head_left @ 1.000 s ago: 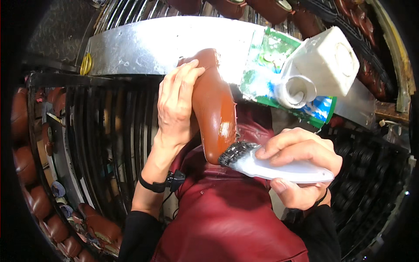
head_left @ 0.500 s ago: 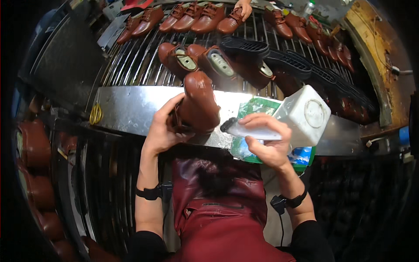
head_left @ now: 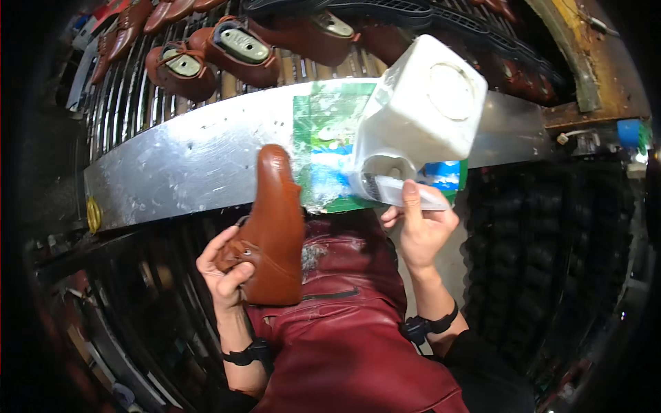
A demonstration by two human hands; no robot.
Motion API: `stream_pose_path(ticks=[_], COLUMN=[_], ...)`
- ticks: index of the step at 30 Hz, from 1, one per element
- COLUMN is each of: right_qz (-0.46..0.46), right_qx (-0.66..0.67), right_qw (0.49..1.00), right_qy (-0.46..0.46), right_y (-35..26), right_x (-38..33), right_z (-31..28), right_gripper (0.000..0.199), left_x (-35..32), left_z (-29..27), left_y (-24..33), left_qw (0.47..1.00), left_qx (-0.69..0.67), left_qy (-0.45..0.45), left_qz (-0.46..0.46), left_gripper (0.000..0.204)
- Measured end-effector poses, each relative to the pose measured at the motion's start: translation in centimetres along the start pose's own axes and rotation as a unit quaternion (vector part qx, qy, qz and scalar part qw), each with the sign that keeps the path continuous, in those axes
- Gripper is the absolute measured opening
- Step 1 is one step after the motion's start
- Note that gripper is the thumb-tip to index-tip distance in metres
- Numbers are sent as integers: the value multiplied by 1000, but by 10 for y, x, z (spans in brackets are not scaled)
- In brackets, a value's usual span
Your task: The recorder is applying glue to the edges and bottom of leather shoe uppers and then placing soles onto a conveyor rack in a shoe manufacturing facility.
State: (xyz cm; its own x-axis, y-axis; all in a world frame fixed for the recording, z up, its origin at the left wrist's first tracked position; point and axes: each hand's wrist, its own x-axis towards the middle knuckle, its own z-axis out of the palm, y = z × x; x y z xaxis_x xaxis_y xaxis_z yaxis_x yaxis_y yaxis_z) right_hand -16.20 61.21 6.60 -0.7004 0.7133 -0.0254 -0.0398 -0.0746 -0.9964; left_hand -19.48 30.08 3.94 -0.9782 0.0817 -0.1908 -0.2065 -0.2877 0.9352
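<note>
My left hand [head_left: 226, 270] grips a brown leather boot upper [head_left: 274, 227] by its laced side, toe pointing up toward the metal ledge [head_left: 179, 168]. My right hand [head_left: 418, 227] holds a white-handled brush [head_left: 399, 191] with its dark bristle end pushed into the round opening cut in a white plastic jug [head_left: 421, 110]. The jug lies on its side on a green and blue sheet [head_left: 323, 131] smeared with white paste.
Beyond the ledge a barred conveyor carries several brown shoes on lasts [head_left: 237, 51] and black soles [head_left: 385, 10]. A dark red leather apron [head_left: 344, 330] covers my lap. Dark racks [head_left: 544, 241] flank both sides. A yellowish wooden edge [head_left: 585, 69] runs at the upper right.
The view has swung closer to the ledge. My right hand moved the brush from beside the shoe into the jug's opening. My left hand lowered the shoe off the ledge toward my lap.
</note>
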Motion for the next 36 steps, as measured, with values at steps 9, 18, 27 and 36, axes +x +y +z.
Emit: stream_pose_path(ticks=[9, 18, 27, 36], right_qz=[187, 51, -62, -139], right_qx=[212, 133, 44, -14], right_qw=[942, 941, 896, 879], right_qy=[-182, -306, -437, -455], right_y=[-51, -54, -78, -93], right_x=[10, -65, -68, -57], right_z=[24, 16, 11, 22], right_gripper=[24, 11, 15, 16], left_x=[-18, -3, 15, 9], left_z=[16, 13, 4, 25], left_y=[15, 7, 20, 34], left_qw=[995, 981, 985, 964], left_qx=[-57, -171, -160, -245], left_qy=[-68, -84, -57, -18], left_qz=[-55, -30, -37, -100], left_gripper=[66, 57, 33, 35])
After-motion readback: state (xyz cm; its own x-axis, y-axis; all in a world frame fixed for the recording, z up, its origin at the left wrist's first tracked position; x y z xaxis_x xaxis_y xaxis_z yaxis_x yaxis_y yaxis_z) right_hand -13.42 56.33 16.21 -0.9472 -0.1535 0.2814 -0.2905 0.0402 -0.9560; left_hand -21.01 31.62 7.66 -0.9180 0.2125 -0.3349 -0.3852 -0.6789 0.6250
